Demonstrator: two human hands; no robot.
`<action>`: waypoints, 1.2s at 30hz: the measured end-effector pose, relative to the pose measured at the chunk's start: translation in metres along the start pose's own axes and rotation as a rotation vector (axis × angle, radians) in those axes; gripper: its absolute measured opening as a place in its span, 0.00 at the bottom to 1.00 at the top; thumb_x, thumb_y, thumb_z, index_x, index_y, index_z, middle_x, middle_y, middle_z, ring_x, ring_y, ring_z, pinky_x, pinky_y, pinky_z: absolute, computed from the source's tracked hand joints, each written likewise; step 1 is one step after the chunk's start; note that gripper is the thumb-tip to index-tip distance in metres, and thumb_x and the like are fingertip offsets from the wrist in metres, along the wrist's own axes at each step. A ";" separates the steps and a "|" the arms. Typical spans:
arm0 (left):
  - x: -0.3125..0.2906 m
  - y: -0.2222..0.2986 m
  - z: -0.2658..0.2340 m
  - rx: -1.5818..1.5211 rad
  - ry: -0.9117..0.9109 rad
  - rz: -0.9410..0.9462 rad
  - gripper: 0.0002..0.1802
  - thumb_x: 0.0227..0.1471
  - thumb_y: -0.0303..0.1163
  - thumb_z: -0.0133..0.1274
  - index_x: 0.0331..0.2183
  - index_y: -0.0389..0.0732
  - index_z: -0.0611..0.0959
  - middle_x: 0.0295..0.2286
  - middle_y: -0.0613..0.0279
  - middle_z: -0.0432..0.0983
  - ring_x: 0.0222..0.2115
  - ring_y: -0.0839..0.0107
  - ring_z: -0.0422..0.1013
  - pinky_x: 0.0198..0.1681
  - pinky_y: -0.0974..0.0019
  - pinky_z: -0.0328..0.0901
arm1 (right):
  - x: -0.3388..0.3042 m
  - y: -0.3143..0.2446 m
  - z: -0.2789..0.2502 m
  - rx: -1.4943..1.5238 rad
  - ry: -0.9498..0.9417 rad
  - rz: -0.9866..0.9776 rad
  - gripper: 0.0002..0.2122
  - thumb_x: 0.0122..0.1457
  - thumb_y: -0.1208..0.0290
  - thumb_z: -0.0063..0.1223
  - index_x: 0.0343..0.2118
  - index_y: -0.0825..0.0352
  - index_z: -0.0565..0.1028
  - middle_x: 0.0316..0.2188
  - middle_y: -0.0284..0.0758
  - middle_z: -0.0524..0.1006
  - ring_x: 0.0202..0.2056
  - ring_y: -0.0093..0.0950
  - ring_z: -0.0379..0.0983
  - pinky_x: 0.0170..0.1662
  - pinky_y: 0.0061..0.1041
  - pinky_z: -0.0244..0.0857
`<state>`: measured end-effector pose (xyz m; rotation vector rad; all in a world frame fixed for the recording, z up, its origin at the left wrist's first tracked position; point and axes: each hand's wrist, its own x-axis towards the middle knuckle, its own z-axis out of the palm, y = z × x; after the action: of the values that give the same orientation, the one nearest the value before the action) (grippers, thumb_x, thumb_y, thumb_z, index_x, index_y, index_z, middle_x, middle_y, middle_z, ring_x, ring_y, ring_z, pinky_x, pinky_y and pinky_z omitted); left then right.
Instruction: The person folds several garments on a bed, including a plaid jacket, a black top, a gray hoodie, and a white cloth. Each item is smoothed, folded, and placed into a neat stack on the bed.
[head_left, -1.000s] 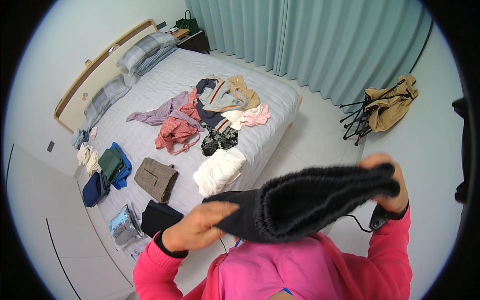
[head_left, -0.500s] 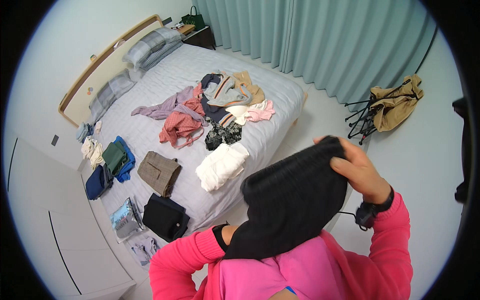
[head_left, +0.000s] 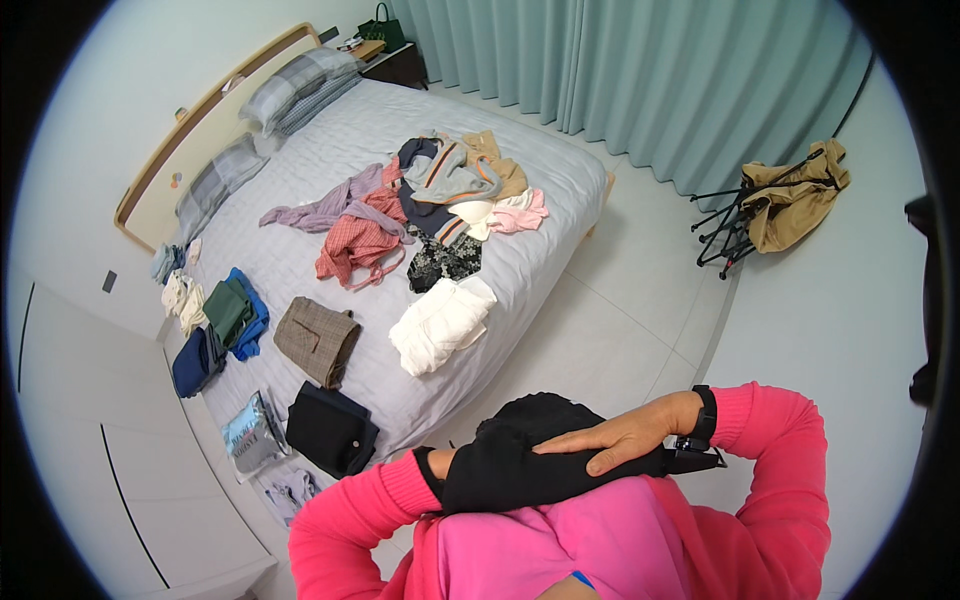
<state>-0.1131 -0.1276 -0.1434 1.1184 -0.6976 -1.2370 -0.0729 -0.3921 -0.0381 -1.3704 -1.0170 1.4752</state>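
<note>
My right hand [head_left: 625, 438] had let go of the corner it pinched half a second earlier, and the black garment [head_left: 550, 482] — a broad hanging panel then — had come down into a low, rounded bundle. It was off the bed [head_left: 545, 170], just beyond its near edge on my side, in front of my pink shirt [head_left: 570, 530]. I judged that this left the cloth doubled over and more compact, though its layers were still loose and it had yet to look flat like the brown checked folded garment [head_left: 318, 342] on the bed. My right hand lay palm down on top, its fingers close together and stretched out, the thumb a little apart; it pinched nothing that I could see. That elbow stuck out on the side away from the bed, the forearm coming in nearly level. My left forearm reached across from the bed's side, and my left hand [head_left: 441, 462] vanished past the wrist into or behind the cloth — whether it gripped or lay spread, I couldn't tell.
</note>
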 end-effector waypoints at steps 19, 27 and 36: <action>-0.086 0.126 0.024 0.648 0.560 0.253 0.46 0.33 0.38 0.71 0.53 0.39 0.67 0.54 0.51 0.58 0.55 0.56 0.55 0.57 0.58 0.51 | -0.005 0.015 0.008 0.061 0.020 -0.078 0.37 0.60 0.50 0.46 0.64 0.64 0.45 0.66 0.41 0.42 0.66 0.35 0.34 0.65 0.33 0.32; -0.073 0.078 0.010 0.637 0.306 0.024 0.34 0.39 0.26 0.62 0.51 0.37 0.69 0.59 0.57 0.54 0.63 0.55 0.41 0.63 0.54 0.42 | -0.013 0.023 0.007 0.201 0.109 -0.111 0.29 0.64 0.53 0.38 0.63 0.64 0.51 0.63 0.37 0.54 0.65 0.32 0.44 0.65 0.31 0.37; -0.075 0.024 0.029 0.091 0.396 0.021 0.38 0.45 0.22 0.55 0.58 0.36 0.60 0.55 0.59 0.61 0.55 0.71 0.57 0.58 0.69 0.51 | -0.038 0.075 0.061 -0.234 0.644 0.004 0.28 0.52 0.70 0.59 0.57 0.61 0.63 0.58 0.37 0.63 0.60 0.34 0.56 0.61 0.32 0.49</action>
<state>-0.1484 -0.0644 -0.1004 1.3788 -0.4654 -0.9338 -0.1368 -0.4513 -0.0945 -1.8479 -0.7736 0.8272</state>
